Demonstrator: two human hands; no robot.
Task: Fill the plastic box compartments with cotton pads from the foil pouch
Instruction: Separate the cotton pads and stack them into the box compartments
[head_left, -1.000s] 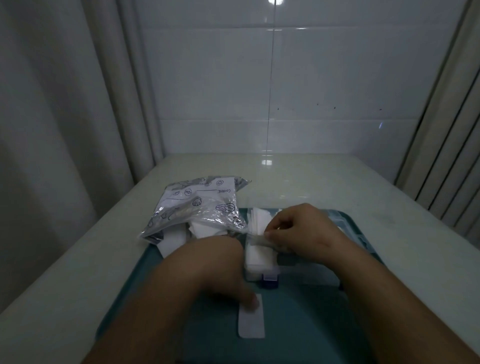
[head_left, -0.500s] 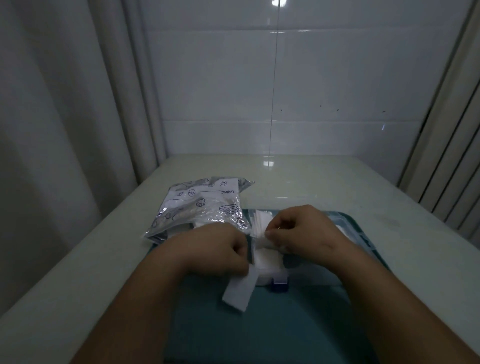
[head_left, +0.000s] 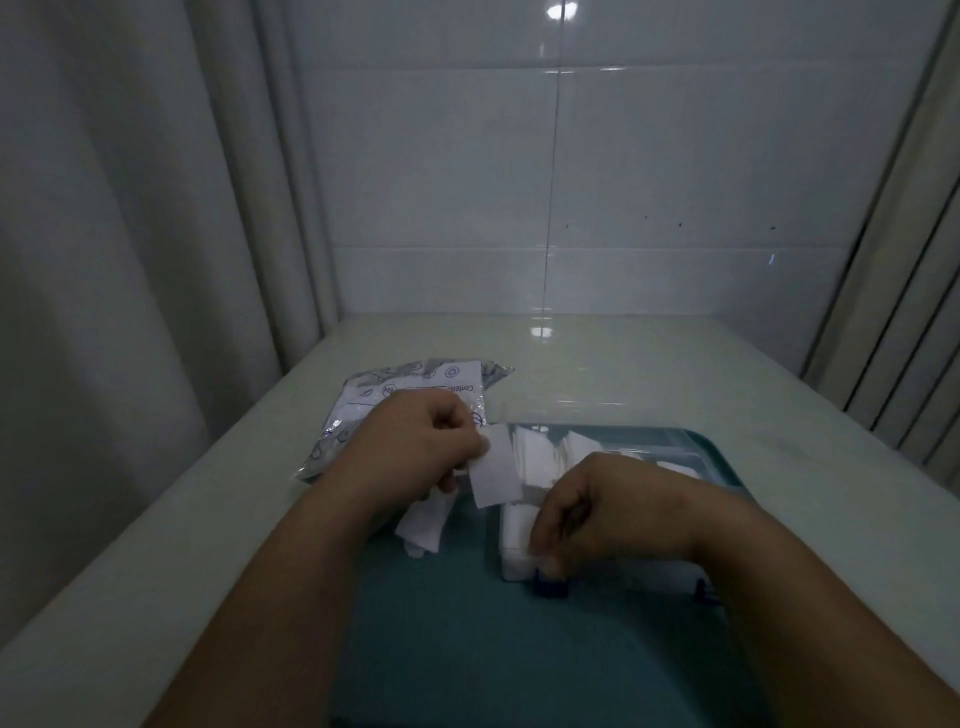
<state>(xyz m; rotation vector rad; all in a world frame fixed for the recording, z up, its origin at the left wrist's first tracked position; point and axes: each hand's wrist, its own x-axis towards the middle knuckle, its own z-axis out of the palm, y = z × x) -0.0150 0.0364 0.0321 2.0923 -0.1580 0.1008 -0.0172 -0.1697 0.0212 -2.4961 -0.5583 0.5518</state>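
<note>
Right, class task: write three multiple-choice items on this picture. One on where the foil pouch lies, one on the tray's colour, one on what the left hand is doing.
1. Where does the foil pouch lie?
A) left of the plastic box
B) inside it
C) right of it

2. What colour is the tray?
A) red
B) teal
C) yellow

3. What is the left hand doing?
A) lying flat, empty
B) pinching a cotton pad
C) gripping the pouch

Key:
1 A: the pouch lies at far left, with the box to its right.
2 B: bare teal shows between the forearms.
3 B: its fingers nip the pad's edge.
</note>
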